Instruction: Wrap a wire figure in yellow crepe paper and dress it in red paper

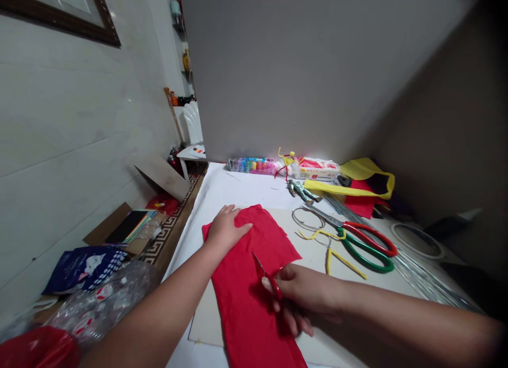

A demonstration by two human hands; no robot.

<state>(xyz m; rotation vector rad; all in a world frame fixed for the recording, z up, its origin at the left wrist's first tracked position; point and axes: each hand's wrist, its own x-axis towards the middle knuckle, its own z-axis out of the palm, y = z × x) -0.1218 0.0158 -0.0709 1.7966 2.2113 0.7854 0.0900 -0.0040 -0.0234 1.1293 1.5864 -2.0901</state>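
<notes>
A long strip of red cloth lies over a pale board and runs off the bottom of the view. My left hand rests flat on its upper left part, thumb apart from the fingers. Small scissors with red handles are in my right hand. Their dark pointed blades lie over the middle of the cloth, beside a crease; whether they cut into it I cannot tell. Large scissors with red and green handles lie right of the cloth, next to a bent yellow-wrapped wire figure.
A coil of wire and a bundle of thin metal wires lie to the right. Yellow cloth, a packet of coloured pens or clay and a white package line the back. Plastic bags sit on the left.
</notes>
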